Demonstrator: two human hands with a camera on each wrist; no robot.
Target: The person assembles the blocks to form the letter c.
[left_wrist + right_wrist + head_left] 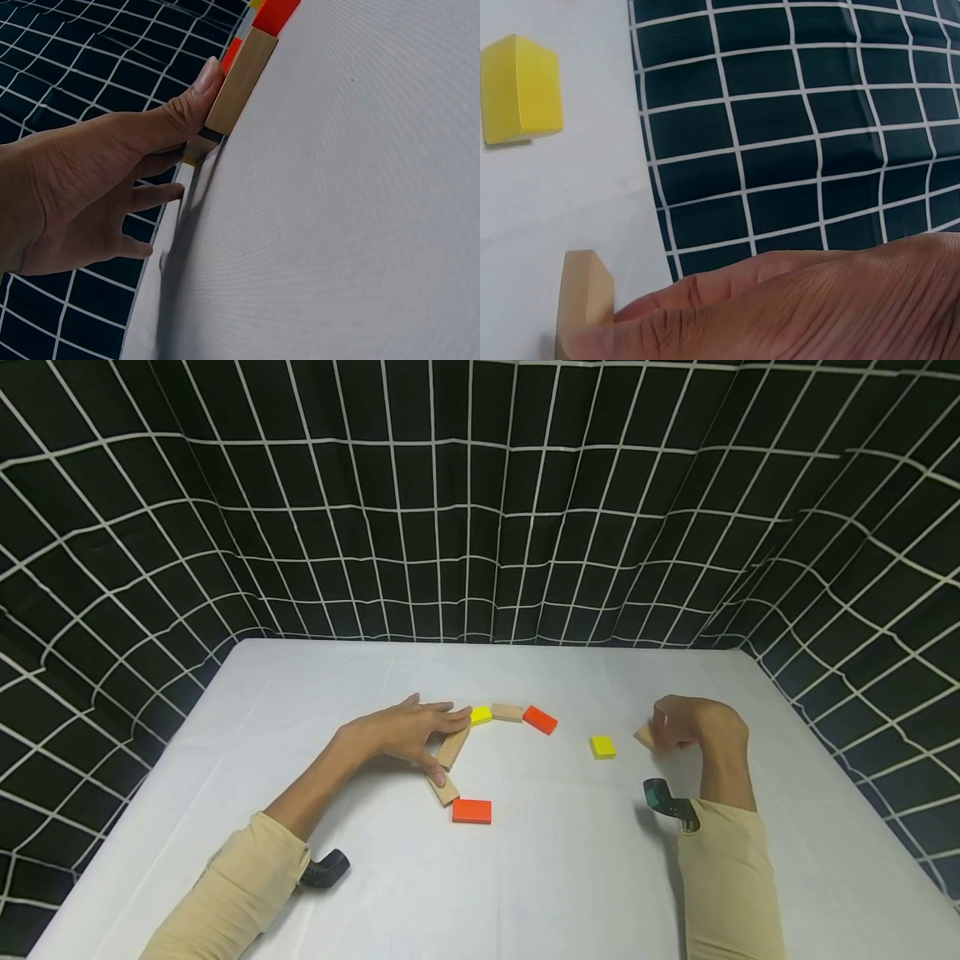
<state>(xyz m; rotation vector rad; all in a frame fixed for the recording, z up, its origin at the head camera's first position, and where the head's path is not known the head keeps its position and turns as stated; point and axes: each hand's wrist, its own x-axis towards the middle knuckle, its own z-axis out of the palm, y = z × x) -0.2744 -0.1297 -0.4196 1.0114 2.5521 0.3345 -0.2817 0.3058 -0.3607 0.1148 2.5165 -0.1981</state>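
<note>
My left hand [405, 731] reaches over the left side of a curved row of blocks, fingers spread and fairly straight. Its thumb rests at a wooden block [444, 790]; its fingertips lie by another wooden block [454, 747] and a yellow block [481, 715]. In the left wrist view the thumb lies along the side of a wooden block [241, 82]. Off to the right, my right hand [701, 720] pinches a wooden block [585, 300] between thumb and fingers, low over the table. A lone yellow block [602, 747] lies left of that hand.
The row continues with a wooden block [507, 712] and a red block [540, 719] at the back, and a red block [472, 812] at the front. A white cloth covers the table [570, 877]. Dark curtains with a white grid [487, 510] stand behind and beside it.
</note>
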